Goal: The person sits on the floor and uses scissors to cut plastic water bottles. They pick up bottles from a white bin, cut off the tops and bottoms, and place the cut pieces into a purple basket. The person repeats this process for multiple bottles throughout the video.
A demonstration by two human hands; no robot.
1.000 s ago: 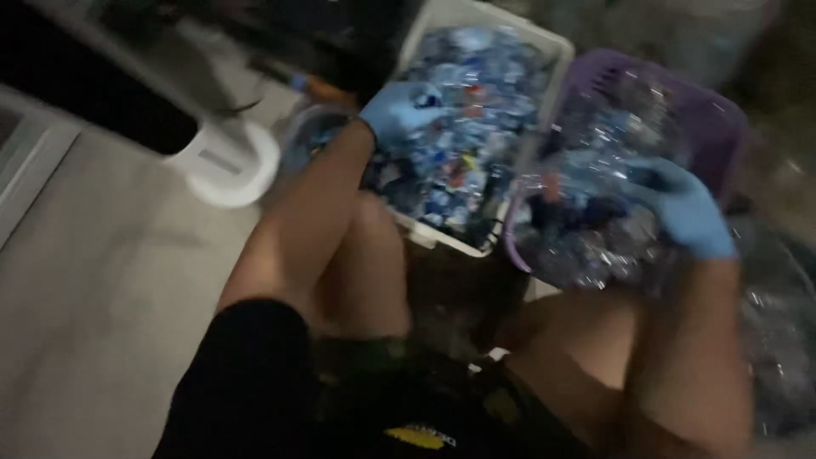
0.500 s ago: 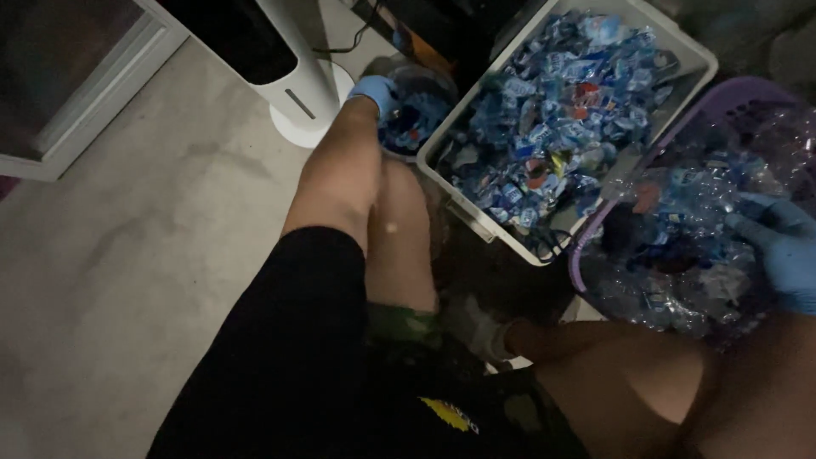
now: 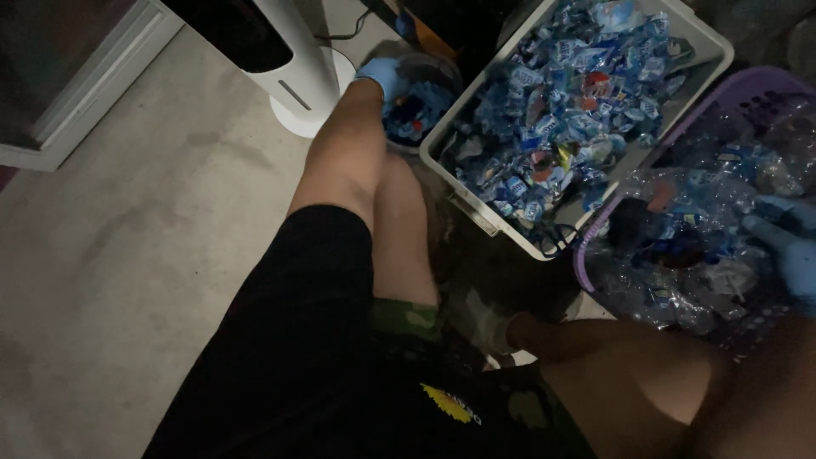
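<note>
A white fan base (image 3: 293,85) stands on the floor. Beside it the gloved left hand (image 3: 384,76) reaches into a small bowl of bottle caps (image 3: 418,106); grip unclear. The white bin of labels (image 3: 578,110) follows, then a purple basket (image 3: 680,246) of crushed bottles, the gloved right hand (image 3: 790,246) resting there, grip unclear.

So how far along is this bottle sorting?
Done: the white crate is heaped with blue labels. In hand: the left hand is at a small container of caps; the right hand rests on clear bottles in the purple basket. Left: that basket looks full.
</note>
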